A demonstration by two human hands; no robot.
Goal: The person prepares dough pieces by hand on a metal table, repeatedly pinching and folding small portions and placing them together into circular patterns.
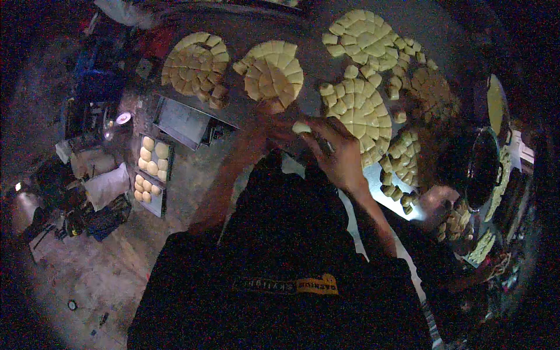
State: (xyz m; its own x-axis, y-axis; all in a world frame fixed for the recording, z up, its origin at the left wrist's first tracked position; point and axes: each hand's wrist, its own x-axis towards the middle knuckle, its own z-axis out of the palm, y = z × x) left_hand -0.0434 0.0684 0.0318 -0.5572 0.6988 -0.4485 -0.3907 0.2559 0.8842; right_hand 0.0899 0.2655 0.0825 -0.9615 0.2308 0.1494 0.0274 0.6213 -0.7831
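At the near edge of the table, my right hand (pixel 338 154) pinches a small pale dough piece (pixel 301 128) between thumb and fingers. My left hand (pixel 274 128) is beside it, dim and partly hidden; I cannot make out what it holds. Just beyond my hands lies a dough round cut into pieces (pixel 268 70), with another cut round (pixel 195 61) to its left. A larger cut round (pixel 356 119) lies right beside my right hand, with loose dough cubes (pixel 402 157) near it and another round (pixel 361 35) farther back.
Two trays of round dough balls (pixel 151 157) stand at the left, near a metal box (pixel 181 116) and clutter (pixel 93 192) on the floor (pixel 105 280). At the right are a dark round pan (pixel 484 163) and another person's arm (pixel 472 280).
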